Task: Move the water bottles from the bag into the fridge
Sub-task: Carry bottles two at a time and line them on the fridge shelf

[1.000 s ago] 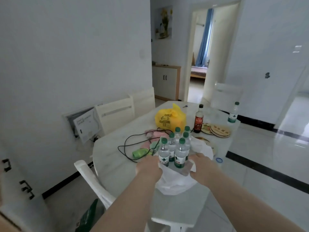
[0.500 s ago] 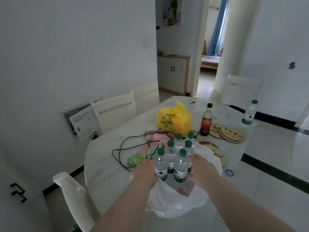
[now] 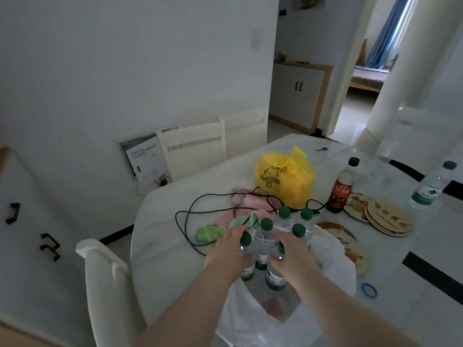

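Several clear water bottles (image 3: 284, 222) with green caps stand close together in an open white plastic bag (image 3: 335, 266) on the marble table (image 3: 170, 259). My left hand (image 3: 225, 254) grips the front left bottle (image 3: 246, 274) just under its cap, thumb on the near side. Over the upper part of the front right bottle (image 3: 274, 280), my right hand (image 3: 292, 256) curls its fingers round it and hides its cap. The bag's rim lies pushed down around the bottles' bases. No fridge is in view.
Behind the bottles lie a black cable (image 3: 190, 214), pink and green cloths (image 3: 209, 232), a yellow bag (image 3: 283, 179) and a dark sauce bottle (image 3: 342, 189). Round mats (image 3: 385, 216) and a lone water bottle (image 3: 429, 186) are at the right. A white chair (image 3: 105, 276) stands at my left.
Both hands have left the bag's sides and risen onto the two front bottles, closing round them. The view has come closer and tilted down.
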